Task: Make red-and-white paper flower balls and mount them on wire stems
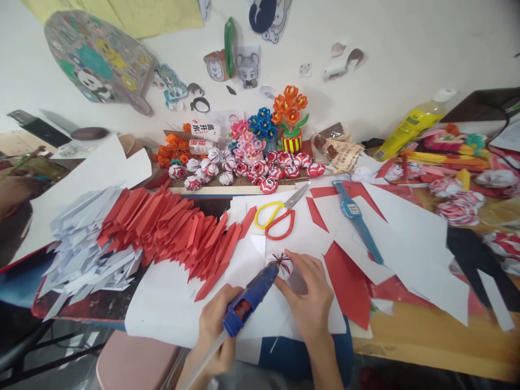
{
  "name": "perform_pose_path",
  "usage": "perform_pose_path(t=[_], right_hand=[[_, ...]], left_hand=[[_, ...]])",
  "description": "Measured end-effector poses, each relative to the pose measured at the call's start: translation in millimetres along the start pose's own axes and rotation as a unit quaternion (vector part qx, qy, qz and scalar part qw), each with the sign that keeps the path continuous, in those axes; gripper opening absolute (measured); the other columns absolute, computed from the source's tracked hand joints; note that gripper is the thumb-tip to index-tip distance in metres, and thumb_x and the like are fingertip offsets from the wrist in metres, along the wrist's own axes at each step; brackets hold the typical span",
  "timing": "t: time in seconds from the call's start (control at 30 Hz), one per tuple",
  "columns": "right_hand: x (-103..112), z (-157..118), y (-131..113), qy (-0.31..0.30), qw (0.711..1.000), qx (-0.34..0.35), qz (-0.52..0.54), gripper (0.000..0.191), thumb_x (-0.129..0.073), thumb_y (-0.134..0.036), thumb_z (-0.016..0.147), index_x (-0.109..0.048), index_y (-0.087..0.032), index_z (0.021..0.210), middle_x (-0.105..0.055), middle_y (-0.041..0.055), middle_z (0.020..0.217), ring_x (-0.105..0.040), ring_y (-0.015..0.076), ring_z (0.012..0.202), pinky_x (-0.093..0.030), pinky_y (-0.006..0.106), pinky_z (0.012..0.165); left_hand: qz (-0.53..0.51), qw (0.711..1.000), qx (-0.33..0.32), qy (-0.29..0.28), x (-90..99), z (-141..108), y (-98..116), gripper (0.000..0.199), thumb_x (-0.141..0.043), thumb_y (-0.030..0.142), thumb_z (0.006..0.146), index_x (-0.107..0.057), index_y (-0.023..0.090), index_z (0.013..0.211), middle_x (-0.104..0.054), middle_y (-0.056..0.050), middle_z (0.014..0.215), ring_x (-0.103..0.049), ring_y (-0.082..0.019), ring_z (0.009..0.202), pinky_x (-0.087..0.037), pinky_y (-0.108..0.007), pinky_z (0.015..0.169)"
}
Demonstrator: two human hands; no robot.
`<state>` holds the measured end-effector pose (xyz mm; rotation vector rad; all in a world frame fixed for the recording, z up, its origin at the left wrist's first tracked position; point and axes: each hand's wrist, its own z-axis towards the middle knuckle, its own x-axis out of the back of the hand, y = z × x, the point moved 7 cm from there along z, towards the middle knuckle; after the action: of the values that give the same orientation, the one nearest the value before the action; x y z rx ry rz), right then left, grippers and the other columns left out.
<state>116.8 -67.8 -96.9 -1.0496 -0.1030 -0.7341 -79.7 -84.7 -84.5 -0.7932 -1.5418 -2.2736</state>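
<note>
My left hand (219,319) is wrapped round a blue glue gun (249,300) with a pale glue stick at its rear. The gun's tip meets the middle of a small red-and-white paper flower (285,266). That flower is pinched in the fingers of my right hand (311,292), over white paper (170,303). Scissors (280,216) with one yellow and one red handle lie just beyond. Left of my hands are folded red paper strips (162,222) and a heap of folded white strips (89,238).
Finished paper flowers (260,170) line the back edge. A blue watch (355,211) and red paper scraps (349,281) lie to the right. A yellow bottle (410,127) leans at the back right. Another person's hand (14,192) shows at the far left.
</note>
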Motion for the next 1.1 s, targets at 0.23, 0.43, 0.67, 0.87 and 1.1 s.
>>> perform_pose_path(t=[0.23,0.43,0.67,0.87,1.1], right_hand=[[1.0,-0.7,-2.5,0.006,1.0,0.016,-0.015,0.042,-0.076,-0.026,0.082,-0.063,-0.021,0.122,-0.071,0.0092,0.103,-0.062,0.024,0.097,-0.055,0.041,0.085],[2.1,-1.9,-2.5,0.01,1.0,0.018,-0.016,0.044,-0.077,-0.023,0.081,-0.063,-0.02,0.123,-0.07,0.0096,0.104,-0.061,0.0236,0.098,-0.055,0.041,0.086],[2.7,-2.1,-3.1,0.019,0.999,0.021,-0.028,0.043,-0.077,-0.025,0.082,-0.064,-0.02,0.122,-0.07,0.0094,0.104,-0.061,0.0234,0.097,-0.055,0.041,0.086],[3.8,-1.2,-4.3,0.03,0.999,0.021,-0.038,0.041,-0.076,-0.027,0.082,-0.065,-0.021,0.122,-0.071,0.0089,0.103,-0.062,0.0235,0.096,-0.056,0.041,0.085],[3.9,0.7,-5.0,0.032,0.999,0.012,-0.032,0.044,-0.078,-0.025,0.08,-0.065,-0.022,0.122,-0.071,0.0081,0.104,-0.062,0.0229,0.096,-0.056,0.04,0.086]], left_hand=[[0.007,0.998,0.041,0.048,-1.0,1.2,7.8,0.038,-0.034,0.049,0.099,-0.059,0.021,0.104,-0.06,-0.005,0.081,-0.057,-0.019,0.066,-0.041,-0.03,0.061],[0.024,0.996,0.06,0.061,0.1,0.7,9.1,0.04,-0.038,0.051,0.098,-0.062,0.02,0.103,-0.063,-0.006,0.081,-0.061,-0.02,0.071,-0.044,-0.03,0.063],[0.033,0.996,0.058,0.052,0.0,0.0,8.4,0.044,-0.035,0.054,0.098,-0.062,0.02,0.104,-0.061,-0.006,0.081,-0.059,-0.019,0.07,-0.044,-0.03,0.063],[0.059,0.995,0.055,0.063,1.4,-3.9,8.3,0.04,-0.034,0.048,0.099,-0.062,0.02,0.103,-0.061,-0.005,0.078,-0.059,-0.021,0.068,-0.044,-0.03,0.062],[0.012,0.995,0.077,0.066,9.1,-17.3,-8.3,0.046,-0.04,0.055,0.096,-0.066,0.019,0.109,-0.066,-0.008,0.086,-0.064,-0.023,0.074,-0.05,-0.033,0.067]])
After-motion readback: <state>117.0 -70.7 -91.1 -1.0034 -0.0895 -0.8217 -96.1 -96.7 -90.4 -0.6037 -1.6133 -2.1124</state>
